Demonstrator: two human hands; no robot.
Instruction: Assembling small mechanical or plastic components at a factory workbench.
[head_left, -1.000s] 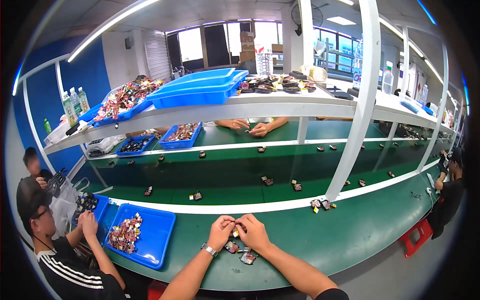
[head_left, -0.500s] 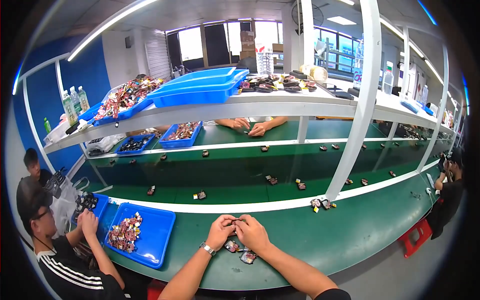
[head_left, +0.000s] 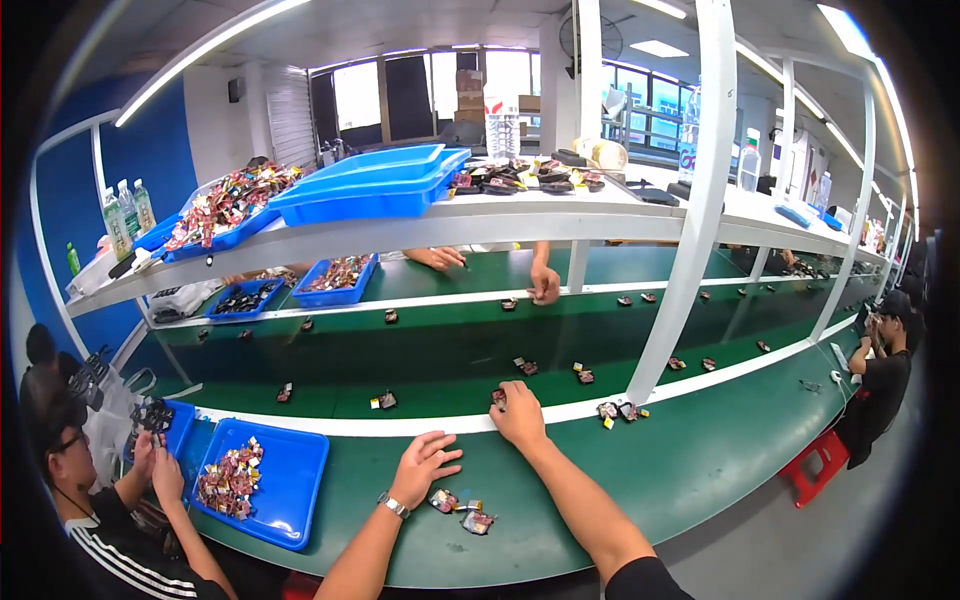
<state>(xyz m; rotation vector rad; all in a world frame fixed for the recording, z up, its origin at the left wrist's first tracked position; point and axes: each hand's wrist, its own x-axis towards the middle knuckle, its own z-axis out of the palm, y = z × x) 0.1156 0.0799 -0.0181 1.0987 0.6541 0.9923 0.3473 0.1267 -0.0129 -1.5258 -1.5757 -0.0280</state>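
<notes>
My left hand [head_left: 424, 466] lies flat and open on the green bench [head_left: 700, 470], fingers spread, a watch on its wrist. Just right of it sit a few small dark parts [head_left: 462, 508] on the bench. My right hand [head_left: 520, 412] reaches forward over the white strip [head_left: 330, 424] to the green conveyor belt [head_left: 440, 360]. Its fingers close around a small dark part [head_left: 498, 397] at the belt's near edge.
More small parts ride the belt [head_left: 384, 400] [head_left: 582, 375]. A blue tray [head_left: 262, 480] of wrapped pieces sits at my left, by a seated person [head_left: 90, 490]. Across the belt another person's hands [head_left: 545, 285] work. Blue bins [head_left: 370, 185] stand on the upper shelf. A white post [head_left: 690, 200] rises at right.
My hands were together over the small parts near me. The right hand has reached forward to the belt, and the left hand has dropped flat onto the bench.
</notes>
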